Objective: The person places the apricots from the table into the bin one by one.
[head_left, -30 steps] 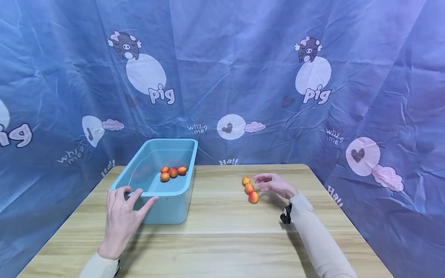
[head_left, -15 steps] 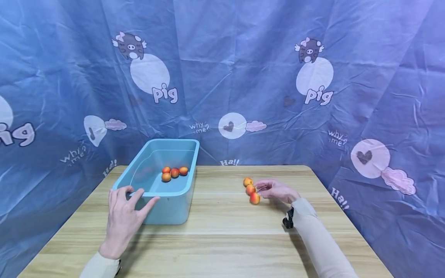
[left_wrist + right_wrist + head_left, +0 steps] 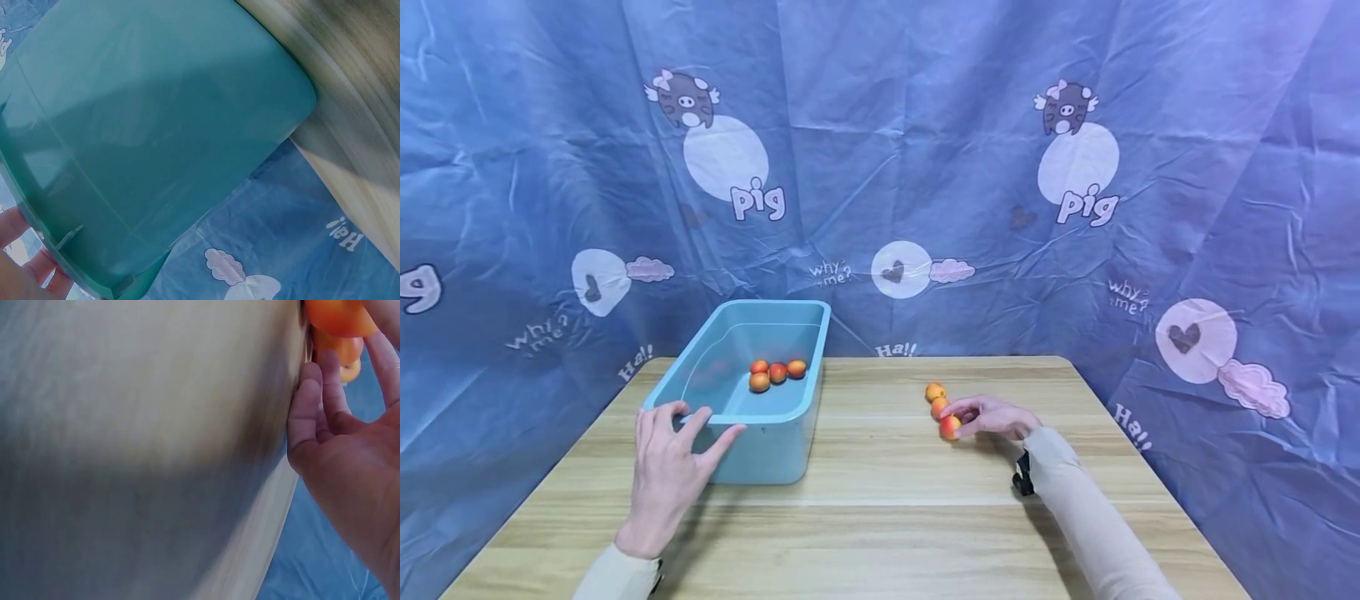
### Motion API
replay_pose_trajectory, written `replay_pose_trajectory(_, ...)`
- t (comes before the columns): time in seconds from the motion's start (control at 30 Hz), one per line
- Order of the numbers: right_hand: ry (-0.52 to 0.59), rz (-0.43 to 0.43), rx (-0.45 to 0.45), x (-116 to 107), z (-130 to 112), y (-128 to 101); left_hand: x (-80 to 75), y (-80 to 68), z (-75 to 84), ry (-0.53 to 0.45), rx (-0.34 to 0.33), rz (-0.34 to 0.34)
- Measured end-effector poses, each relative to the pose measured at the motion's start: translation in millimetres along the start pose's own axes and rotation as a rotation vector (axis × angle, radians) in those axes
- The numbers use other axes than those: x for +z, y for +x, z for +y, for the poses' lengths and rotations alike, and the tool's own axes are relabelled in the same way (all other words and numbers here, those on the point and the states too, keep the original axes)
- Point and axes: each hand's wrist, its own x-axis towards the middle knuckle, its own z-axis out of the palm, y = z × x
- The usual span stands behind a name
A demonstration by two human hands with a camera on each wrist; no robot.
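Note:
In the head view, my left hand (image 3: pixel 666 467) holds the near rim of a light blue plastic bin (image 3: pixel 767 454), fingers hooked over the edge and thumb out along the front wall. The left wrist view shows these fingers (image 3: pixel 40 265) at the rim. On the table to the right, three red-orange apricots stand in a slanting row: a far one (image 3: pixel 935 392), a middle one (image 3: pixel 939 407) and a near one (image 3: pixel 950 428). My right hand (image 3: pixel 992 417) pinches the near apricot, thumb in front and index finger behind. Its other fingers curl beside the row in the right wrist view.
Several apricots (image 3: pixel 777 372) lie together on the bin's floor, towards its right wall. The wooden table (image 3: pixel 880 517) stretches between bin and row. A blue printed cloth (image 3: pixel 850 167) hangs behind and at both sides.
My right hand has come down and towards me, from beside the far and middle apricots to the near one, and now pinches it. The left hand stays on the rim.

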Motion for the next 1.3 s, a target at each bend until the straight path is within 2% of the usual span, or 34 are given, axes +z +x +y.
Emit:
replay_pose_trajectory(0.27,-0.079,0.064,0.026,1,-2,2,3.4,5.4,-7.9,-0.019,0.011,-0.009)
replay_pose_trajectory(0.83,-0.036,0.144,0.067,6,1,3,10.5,13.9,-26.1,-0.032,0.013,-0.016)
replay_pose_trajectory(1.07,0.017,0.148,0.057,2,-8,5,12.8,17.9,-33.8,-0.048,0.010,-0.034)
replay_pose_trajectory(1.3,0.159,0.162,0.081,-1,-26,8,16.0,22.7,-40.8,-0.054,0.020,-0.023)
